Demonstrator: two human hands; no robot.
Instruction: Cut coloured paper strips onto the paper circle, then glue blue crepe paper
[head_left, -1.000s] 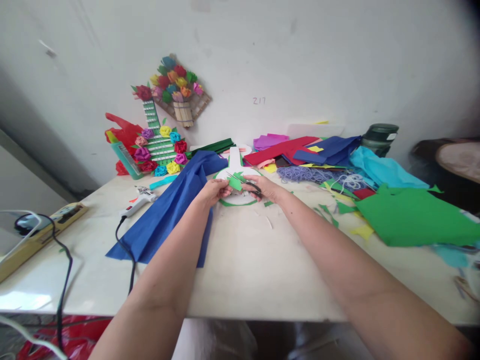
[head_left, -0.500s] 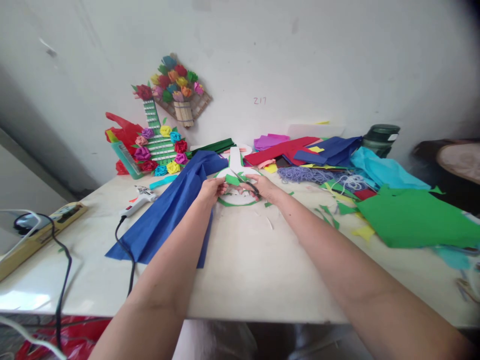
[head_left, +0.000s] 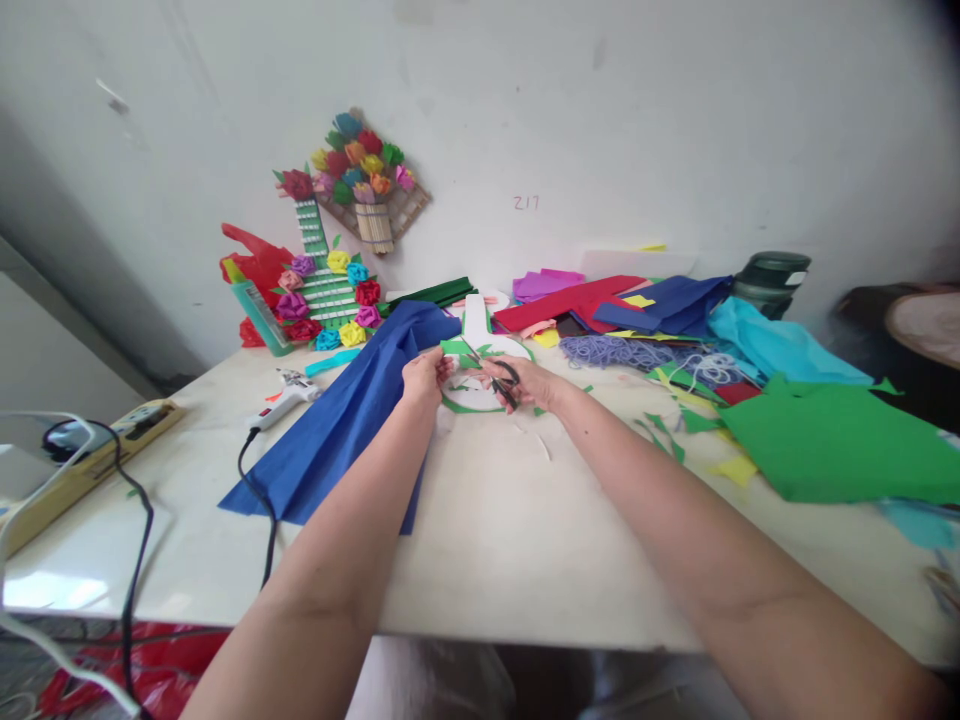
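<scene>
My left hand [head_left: 426, 376] is closed on a small piece of green paper [head_left: 454, 348], pinched at the fingertips. My right hand [head_left: 529, 382] grips a pair of scissors [head_left: 507, 378] by its dark handles, the blades pointing up and left toward the green piece. Whether the blades touch the paper I cannot tell. Both hands are over a white guitar-shaped cutout [head_left: 517, 347] edged in green, its neck pointing away from me. Small green scraps lie on the cutout's round body, which my fingers partly cover.
Blue paper [head_left: 337, 420] and a glue gun [head_left: 289, 398] with a black cord lie left, near a power strip [head_left: 142, 425]. A flower-decorated green guitar [head_left: 330, 295] leans at the back. Right are purple yarn [head_left: 622, 352], green sheets [head_left: 832, 440] and a dark green container [head_left: 772, 280].
The scissors have opened wider and their handles have turned more toward me. The whole view has shifted slightly. The green piece remains in my left hand.
</scene>
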